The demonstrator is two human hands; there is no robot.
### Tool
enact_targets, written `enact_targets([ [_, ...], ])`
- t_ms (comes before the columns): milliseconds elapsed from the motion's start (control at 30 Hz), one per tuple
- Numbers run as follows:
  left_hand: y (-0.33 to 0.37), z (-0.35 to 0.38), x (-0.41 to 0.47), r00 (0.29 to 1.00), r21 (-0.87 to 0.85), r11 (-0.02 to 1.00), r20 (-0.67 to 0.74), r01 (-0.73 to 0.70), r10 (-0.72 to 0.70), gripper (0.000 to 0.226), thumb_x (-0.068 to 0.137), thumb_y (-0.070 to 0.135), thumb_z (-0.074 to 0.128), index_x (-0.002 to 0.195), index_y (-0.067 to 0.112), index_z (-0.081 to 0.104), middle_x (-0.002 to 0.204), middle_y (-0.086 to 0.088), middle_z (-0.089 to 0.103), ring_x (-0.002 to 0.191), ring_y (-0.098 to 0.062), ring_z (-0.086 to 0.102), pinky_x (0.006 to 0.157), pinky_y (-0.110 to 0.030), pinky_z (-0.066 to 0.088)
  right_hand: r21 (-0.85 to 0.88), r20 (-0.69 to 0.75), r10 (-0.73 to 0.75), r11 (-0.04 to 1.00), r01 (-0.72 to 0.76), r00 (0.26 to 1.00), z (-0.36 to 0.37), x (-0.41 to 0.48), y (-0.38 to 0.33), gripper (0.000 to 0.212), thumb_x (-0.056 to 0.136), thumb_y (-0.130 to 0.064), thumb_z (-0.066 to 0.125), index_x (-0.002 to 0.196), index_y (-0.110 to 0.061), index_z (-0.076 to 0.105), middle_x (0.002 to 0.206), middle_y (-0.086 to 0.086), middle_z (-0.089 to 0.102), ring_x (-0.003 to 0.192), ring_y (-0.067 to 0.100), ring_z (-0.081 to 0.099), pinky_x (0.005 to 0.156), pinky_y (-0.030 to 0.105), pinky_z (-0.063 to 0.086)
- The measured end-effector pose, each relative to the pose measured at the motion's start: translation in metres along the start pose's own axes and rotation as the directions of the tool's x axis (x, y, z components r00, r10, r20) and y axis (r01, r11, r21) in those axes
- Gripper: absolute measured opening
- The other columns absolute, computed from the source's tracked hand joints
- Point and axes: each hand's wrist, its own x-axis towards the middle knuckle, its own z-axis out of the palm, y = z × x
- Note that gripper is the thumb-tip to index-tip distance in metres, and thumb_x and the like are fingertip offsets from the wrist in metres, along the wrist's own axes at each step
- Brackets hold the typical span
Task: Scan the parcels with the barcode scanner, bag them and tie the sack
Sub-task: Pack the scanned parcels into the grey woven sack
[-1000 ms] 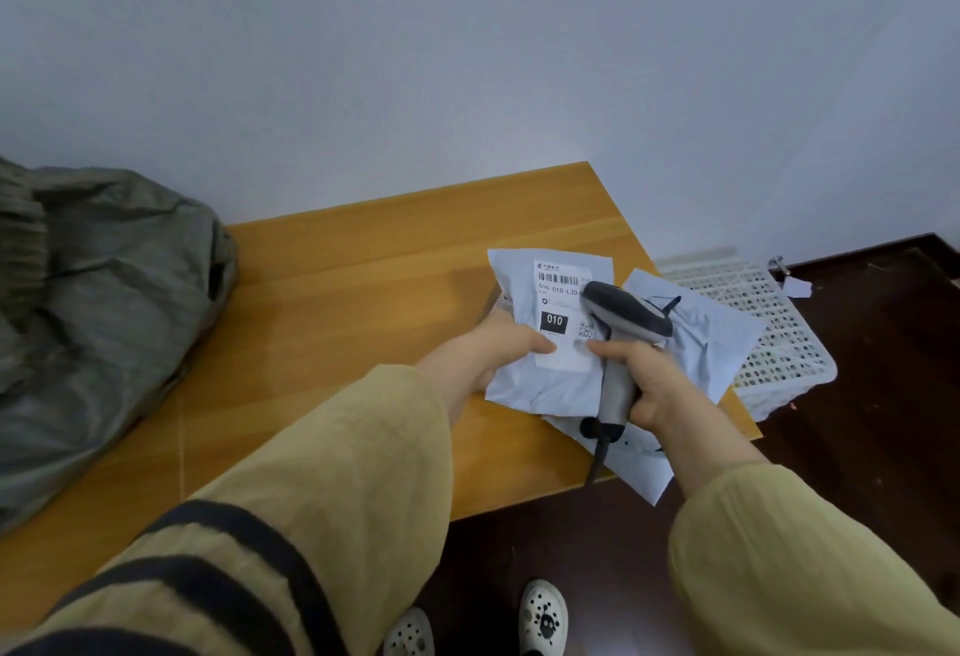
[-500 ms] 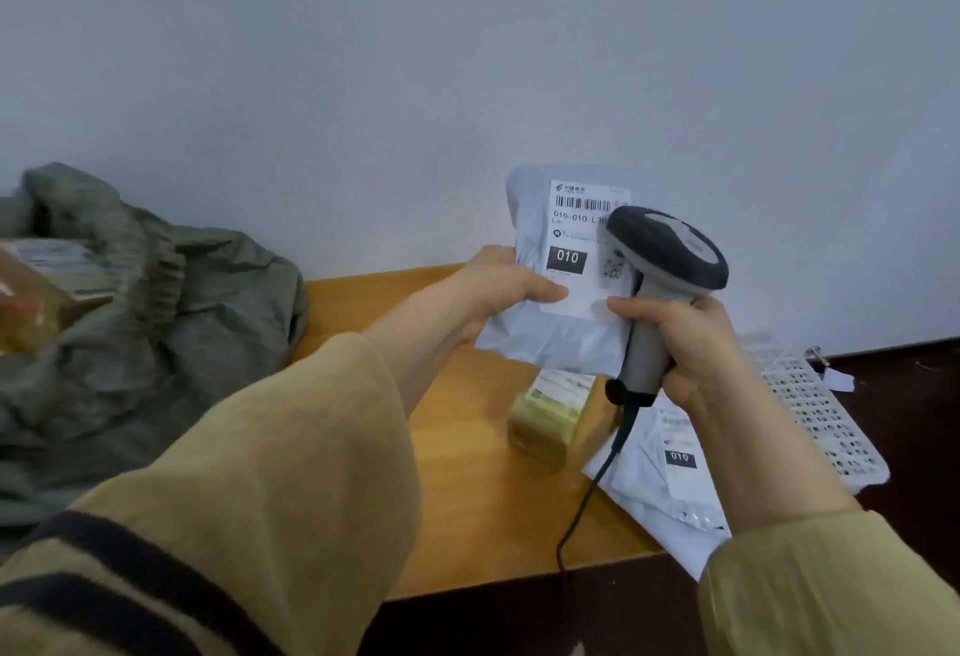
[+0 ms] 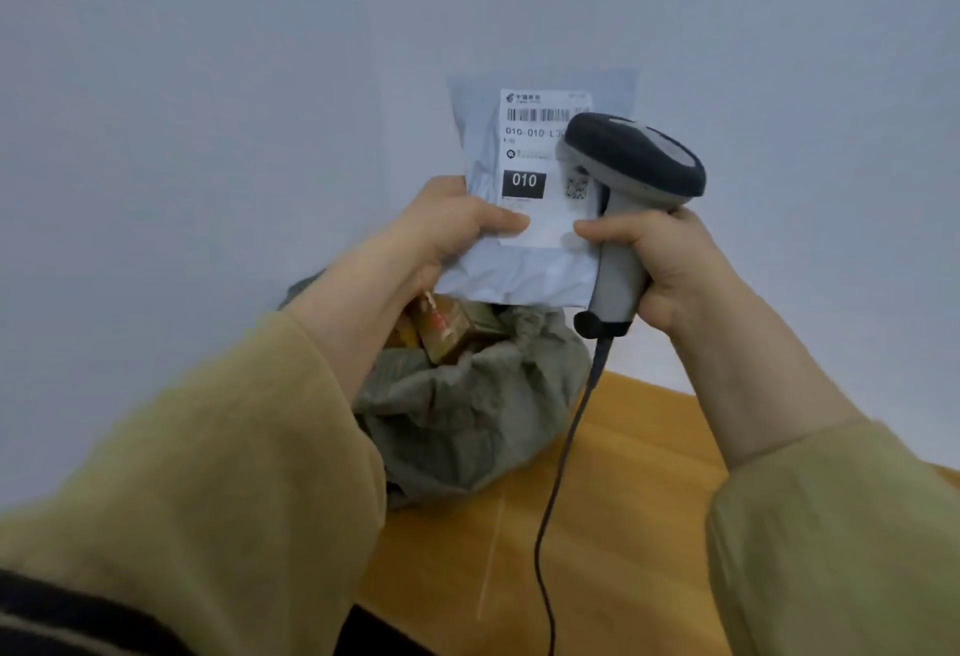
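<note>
Tabletop of orange-brown wood (image 3: 649, 473) beneath and to the right of the crumpled grey-green fabric sack (image 3: 467, 421). Sack mouth open, brown cardboard carton (image 3: 441, 330) poking out.

Directly above that mouth: pale grey plastic mailer parcel (image 3: 519, 276), upright, pinched at its lower left by the left hand (image 3: 447, 229), thumb pressed flat on the front, other fingers hidden behind.

Up and right of the sack: grey handheld barcode scanner with a dark head (image 3: 634, 162), head overlapping the parcel's right edge. Gripped by the right hand (image 3: 675, 266), fingers curled round the handle, one fingertip jutting left beside the label. Black cable (image 3: 561, 473) hanging past the sack's right side.

White shipping label (image 3: 535, 146): barcode, "010 010 L3", white "010" on a black block, small QR square; logo text blurred.

Half a second ago, sack off to the left; now straight under the parcel. Same grips on both.
</note>
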Motion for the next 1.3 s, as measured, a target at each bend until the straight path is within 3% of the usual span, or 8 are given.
enact_targets([
  [133,-0.007,-0.069,0.03,0.984,0.003,0.999,-0.169,0.052,-0.051,0.038,0.074,-0.003,0.071,0.111,0.005,0.066,0.098,-0.01,0.072,0.087,-0.027,0.07,0.078,-0.04,0.057,-0.026,0.112,0.104,0.994,-0.102,0.988,0.069,0.042,0.014,0.033,0.071,0.009,0.068,0.102,-0.003,0.065,0.087,0.012,0.073,0.074,0.027,0.071,0.06,0.04,0.059],
  [233,-0.036,-0.095,0.061,0.958,0.204,0.963,-0.259,0.178,-0.122,0.079,0.073,0.013,0.077,0.142,0.014,0.039,0.136,-0.015,0.053,0.116,-0.033,0.056,0.099,-0.047,0.046,-0.093,0.085,0.204,0.976,-0.196,0.975,0.086,0.073,0.039,0.042,0.07,0.007,0.067,0.111,-0.001,0.062,0.098,0.017,0.071,0.085,0.033,0.069,0.072,0.047,0.058],
  [300,-0.066,-0.101,0.07,0.94,0.547,0.786,-0.318,0.288,-0.123,0.111,0.074,0.033,0.078,0.15,0.034,-0.002,0.156,-0.016,0.011,0.14,-0.04,0.022,0.113,-0.052,0.024,-0.185,-0.009,0.244,0.953,-0.241,0.97,0.076,0.088,0.063,0.036,0.071,0.007,0.066,0.106,-0.003,0.06,0.101,0.016,0.068,0.089,0.034,0.066,0.079,0.049,0.056],
  [400,-0.111,-0.102,0.077,0.964,0.791,0.55,-0.226,0.266,-0.141,0.1,0.073,0.061,0.067,0.143,0.054,-0.004,0.155,-0.01,-0.022,0.142,-0.043,-0.007,0.113,-0.06,0.009,-0.296,-0.166,0.27,0.904,-0.309,0.948,0.043,0.097,0.1,0.039,0.07,0.004,0.071,0.106,-0.003,0.058,0.103,0.018,0.065,0.094,0.036,0.063,0.083,0.051,0.055],
  [667,-0.14,-0.083,0.094,0.997,0.921,0.383,0.057,-0.075,0.057,0.101,0.075,0.051,0.072,0.148,0.043,0.004,0.151,-0.011,-0.034,0.138,-0.034,-0.031,0.115,-0.053,0.007,-0.266,-0.147,0.439,0.846,-0.463,0.886,0.012,0.093,0.147,0.026,0.072,0.004,0.067,0.096,-0.006,0.069,0.103,0.018,0.068,0.093,0.036,0.063,0.078,0.043,0.056],
  [900,-0.156,-0.071,0.097,0.854,0.856,-0.009,0.514,-0.516,-0.082,0.091,0.081,0.034,0.071,0.151,0.031,0.012,0.154,-0.007,-0.029,0.141,-0.022,-0.028,0.118,-0.036,0.01,-0.163,-0.219,0.175,0.963,-0.213,0.96,0.006,0.111,0.105,0.016,0.076,0.005,0.071,0.085,-0.006,0.065,0.083,0.008,0.067,0.072,0.023,0.064,0.07,0.041,0.058],
  [1167,-0.165,-0.068,0.139,0.915,0.882,-0.251,0.366,-0.399,-0.17,0.081,0.093,0.024,0.055,0.151,0.036,0.0,0.156,-0.008,-0.024,0.144,-0.028,-0.018,0.117,-0.044,0.012,-0.24,-0.199,-0.081,0.97,0.031,0.977,-0.002,0.109,0.062,0.026,0.073,0.005,0.074,0.086,-0.016,0.066,0.088,-0.002,0.067,0.079,0.014,0.064,0.064,0.03,0.055],
  [1300,-0.168,-0.046,0.14,0.865,0.9,-0.081,0.383,-0.428,-0.324,0.081,0.093,0.022,0.056,0.15,0.04,0.001,0.157,-0.004,-0.021,0.145,-0.029,-0.012,0.118,-0.046,0.004,-0.274,-0.234,-0.006,0.96,-0.06,0.972,-0.012,0.107,0.062,0.037,0.071,0.006,0.074,0.104,-0.007,0.064,0.094,0.005,0.066,0.087,0.023,0.063,0.065,0.034,0.055],
])
